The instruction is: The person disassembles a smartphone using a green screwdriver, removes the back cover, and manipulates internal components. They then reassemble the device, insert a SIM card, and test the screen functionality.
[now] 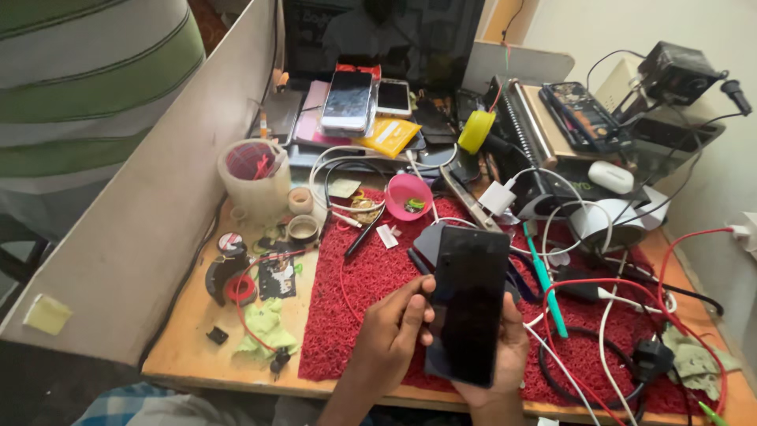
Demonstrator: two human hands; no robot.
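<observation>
Black phone (467,304) held above the worktop's (189,331) near edge, over the red mat (371,276), screen up, probably for inspection. Right hand (505,355) cradles it from beneath, fingers wrapped round the far side. Left hand (390,331) pinches its left edge. Palms hidden; screen dark, nothing readable. Wrists cut off by frame.

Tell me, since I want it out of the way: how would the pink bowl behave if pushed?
The pink bowl looks like thin plastic, so probably light and quick to slide on the red mat. It sits tilted among cables, so a nudge may tip it. The small green bits inside could spill.
</observation>
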